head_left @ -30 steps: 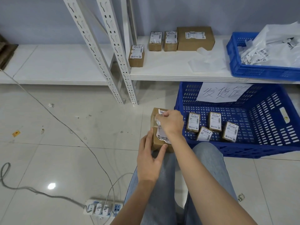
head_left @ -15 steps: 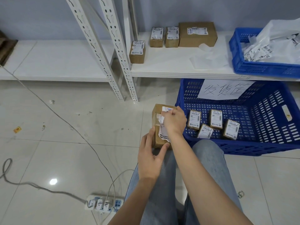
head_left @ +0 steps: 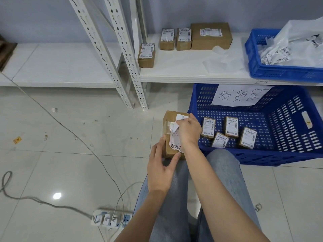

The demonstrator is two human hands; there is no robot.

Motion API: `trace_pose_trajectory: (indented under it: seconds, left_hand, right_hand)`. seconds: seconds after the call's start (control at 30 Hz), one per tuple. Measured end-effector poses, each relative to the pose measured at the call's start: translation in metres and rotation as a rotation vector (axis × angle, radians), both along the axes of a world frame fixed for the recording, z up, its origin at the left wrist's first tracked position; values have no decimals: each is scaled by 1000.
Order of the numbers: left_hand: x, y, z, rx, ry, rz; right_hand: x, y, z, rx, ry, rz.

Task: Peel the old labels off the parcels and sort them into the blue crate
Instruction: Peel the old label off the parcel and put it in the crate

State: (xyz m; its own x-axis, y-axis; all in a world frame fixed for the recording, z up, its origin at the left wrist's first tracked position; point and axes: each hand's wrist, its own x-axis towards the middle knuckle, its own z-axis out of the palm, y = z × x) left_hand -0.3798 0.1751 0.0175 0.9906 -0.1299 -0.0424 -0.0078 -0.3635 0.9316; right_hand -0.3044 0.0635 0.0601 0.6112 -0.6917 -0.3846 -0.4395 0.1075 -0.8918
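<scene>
Peeling at the old label (head_left: 175,137), with the parcel (head_left: 169,135) stood on end over the knees, just left of the blue crate (head_left: 288,154) on the floor. Left hand (head_left: 161,169) wrapped around the parcel's near lower end, thumb tip pressed on the bottom edge, other fingers (head_left: 158,149) curled along the left side. Right hand (head_left: 189,131) closed over the label's upper part, fingers pinching a crumpled, lifted flap near the top of the box; exact pinch partly hidden behind the knuckles.

Label's long axis ran with the parcel's, away from the body: top portion torn loose and wrinkled, lower portion with the printed logo flat against the cardboard, just above the left thumb. Remaining stuck part thus lay below the right hand, toward the wrist and the body. Judged from that: coming pull likely to travel down the box's length toward the left hand, which served as the anchor. Risk of the paper tearing across at the crease rather than lifting whole.

Crate held four small labelled boxes (head_left: 231,126) on its floor, within easy reach of the right hand, the nearer one for the drop. More parcels (head_left: 146,55) waited on the white shelf (head_left: 183,67) beyond.
</scene>
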Motion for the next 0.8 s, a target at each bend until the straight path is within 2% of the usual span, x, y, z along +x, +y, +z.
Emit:
trace_pose_trajectory:
  seconds: [0.17, 0.3, 0.4, 0.5, 0.63, 0.7, 0.8]
  left_hand:
    - [0, -1, -1, -3, 26, 1]
    - [2, 0, -1, 3, 23, -3]
    - [3, 0, -2, 49, 5, -29]
    - [3, -1, -2, 76, 1, -41]
    - [2, 0, -2, 0, 53, -8]
    - [2, 1, -1, -32, 73, 6]
    - [3, 1, -2, -33, 71, -4]
  right_hand:
    - [0, -5, -4, 88, -40, -83]
    - [-3, -10, -8, 60, -10, -7]
    - [-8, -18, -5, 195, -43, -13]
    - [-6, -22, -5, 200, -46, 93]
    - [-1, -25, 2, 313, -139, 112]
    - [2, -33, 1, 171, -145, 214]
    - [7, -40, -3, -213, -67, 390]
